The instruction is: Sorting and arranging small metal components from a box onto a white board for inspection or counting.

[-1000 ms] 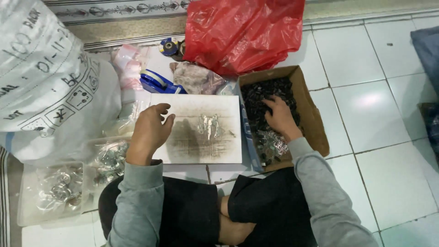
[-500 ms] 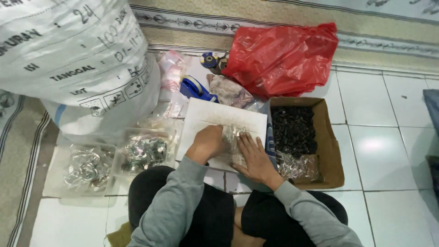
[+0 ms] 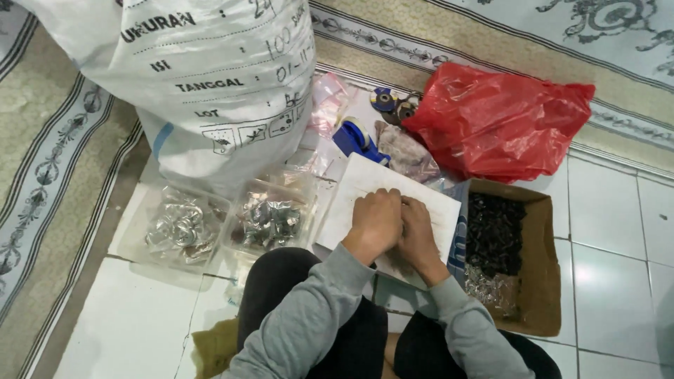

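Head view: left hand (image 3: 377, 223) and right hand (image 3: 419, 237) side by side, touching, both resting knuckles-up on white board (image 3: 365, 184) lying on floor in front of knees. Fingers curled down onto board; whether anything pinched underneath, cannot tell. Cardboard box (image 3: 544, 281) just right of board, dark small parts inside. Two clear bags of shiny metal parts (image 3: 270, 217) left of board. Big white sack (image 3: 203, 77) behind bags. Red plastic bag (image 3: 502, 119) behind box, blue tape dispenser (image 3: 357, 138) near it

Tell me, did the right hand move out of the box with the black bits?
Yes. The right hand left the cardboard box and moved left onto the white board, beside the left hand.
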